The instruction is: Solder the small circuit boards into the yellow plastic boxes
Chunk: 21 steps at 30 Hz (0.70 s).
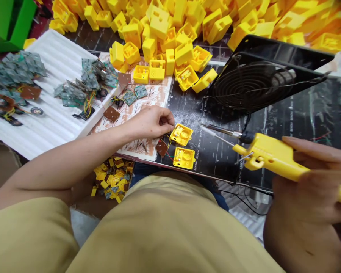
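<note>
My left hand (152, 121) rests on the bench with its fingers curled in a pinch at the edge of an open yellow plastic case (182, 134). A second open yellow case (184, 158) lies just below it, with a small brown circuit board (161, 148) and thin wires beside them. My right hand (309, 182) grips a yellow soldering iron (275, 157) whose metal tip (216, 131) points left toward the cases, a short way from them.
A big heap of yellow cases (170, 30) fills the back. A black fan (255, 83) stands at the right. A white corrugated tray (53, 102) at the left holds circuit boards and small speakers. A box of yellow scraps (112, 180) sits below the bench edge.
</note>
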Available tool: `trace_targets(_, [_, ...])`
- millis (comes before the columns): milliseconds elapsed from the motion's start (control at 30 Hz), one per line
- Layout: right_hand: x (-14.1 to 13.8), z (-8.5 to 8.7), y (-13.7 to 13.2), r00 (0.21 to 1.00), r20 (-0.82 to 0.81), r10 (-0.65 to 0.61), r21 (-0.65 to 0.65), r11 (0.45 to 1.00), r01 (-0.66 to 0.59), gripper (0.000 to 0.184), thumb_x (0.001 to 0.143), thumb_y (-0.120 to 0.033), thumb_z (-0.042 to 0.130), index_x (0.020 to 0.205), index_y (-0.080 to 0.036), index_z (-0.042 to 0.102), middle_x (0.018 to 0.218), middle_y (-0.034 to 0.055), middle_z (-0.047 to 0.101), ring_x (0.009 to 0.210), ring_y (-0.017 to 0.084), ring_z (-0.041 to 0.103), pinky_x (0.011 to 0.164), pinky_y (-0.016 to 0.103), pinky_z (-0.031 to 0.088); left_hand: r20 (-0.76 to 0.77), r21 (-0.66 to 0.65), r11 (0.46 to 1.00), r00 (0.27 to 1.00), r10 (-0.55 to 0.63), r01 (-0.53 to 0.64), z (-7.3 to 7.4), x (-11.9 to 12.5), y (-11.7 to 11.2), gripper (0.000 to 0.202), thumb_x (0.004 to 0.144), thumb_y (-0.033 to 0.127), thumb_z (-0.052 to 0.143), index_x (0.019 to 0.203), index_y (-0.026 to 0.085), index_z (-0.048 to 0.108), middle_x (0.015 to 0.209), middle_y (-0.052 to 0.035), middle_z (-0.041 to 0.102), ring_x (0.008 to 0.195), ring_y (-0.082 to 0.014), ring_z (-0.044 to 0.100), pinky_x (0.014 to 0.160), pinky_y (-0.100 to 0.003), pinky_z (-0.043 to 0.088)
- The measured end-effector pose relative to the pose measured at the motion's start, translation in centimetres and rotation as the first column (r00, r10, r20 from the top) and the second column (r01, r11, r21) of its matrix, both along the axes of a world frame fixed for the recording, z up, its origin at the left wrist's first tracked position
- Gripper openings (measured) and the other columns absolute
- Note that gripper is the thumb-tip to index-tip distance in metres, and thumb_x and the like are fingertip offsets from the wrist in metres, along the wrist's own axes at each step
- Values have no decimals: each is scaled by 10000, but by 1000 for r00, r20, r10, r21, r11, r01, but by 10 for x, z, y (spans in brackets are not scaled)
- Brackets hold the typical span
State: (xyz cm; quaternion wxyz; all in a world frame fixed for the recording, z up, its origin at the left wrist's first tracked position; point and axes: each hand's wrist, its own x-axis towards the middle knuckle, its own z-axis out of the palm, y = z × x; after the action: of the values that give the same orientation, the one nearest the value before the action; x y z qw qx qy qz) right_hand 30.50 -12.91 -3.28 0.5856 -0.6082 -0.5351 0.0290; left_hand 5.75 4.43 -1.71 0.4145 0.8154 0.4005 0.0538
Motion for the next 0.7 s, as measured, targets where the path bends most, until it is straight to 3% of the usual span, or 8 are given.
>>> trace_targets(67, [-3,0,0,1000,7,3,35,999,-4,265,812,-391,732,1067,-326,766,759,30,727,512,158,596,381,290,398,0,3,1000,1000,0,0,-1,1,0,91,773,190,636,808,138,702,678,3,685,648,-106,605,706,-258,473])
trace_targets(167, [-4,2,-5,993,27,113,-68,992,-111,473,746,-248,791,1200,-347,703,906,20,760,589,154,659,435,265,474,-35,-4,1000,999,-1,1,-1,3,1,101,768,204,642,804,137,707,706,-10,706,653,-109,607,681,-254,464])
trace_targets(267, [-6,5,-12,987,40,159,-130,980,-152,595,736,-220,809,1289,-359,640,953,17,758,630,154,687,434,245,481,-68,-5,1000,998,-6,6,1,4,2,101,770,203,643,804,134,708,700,-8,703,631,-105,590,638,-246,443])
trace_targets(367, [-9,7,-16,965,184,184,-207,967,-145,528,788,-214,780,1276,-357,642,986,20,756,686,162,704,516,266,540,-68,-11,1000,998,-8,8,1,6,2,80,767,190,654,799,132,700,693,-4,694,625,-100,583,628,-239,435])
trace_targets(467, [-11,3,-14,913,300,276,-186,956,-228,509,786,-166,780,1259,-288,638,960,27,755,728,166,713,609,276,590,-62,-10,1000,998,25,-25,1,8,2,67,761,185,666,781,126,690,690,-4,686,636,-99,586,634,-233,432])
trace_targets(567, [-11,0,-9,860,365,356,-71,932,-355,520,715,-107,825,1188,-211,636,880,22,740,728,158,712,597,237,594,-80,-12,999,996,38,-39,2,11,3,46,742,162,670,760,121,683,675,-1,671,627,-100,584,625,-232,422])
trace_targets(700, [-13,5,-4,801,439,408,-122,910,-397,341,736,-93,808,1001,-203,625,805,7,711,694,145,700,588,223,592,-104,-50,998,994,44,-49,3,16,5,27,708,124,683,733,126,675,642,12,652,585,-88,559,597,-228,413])
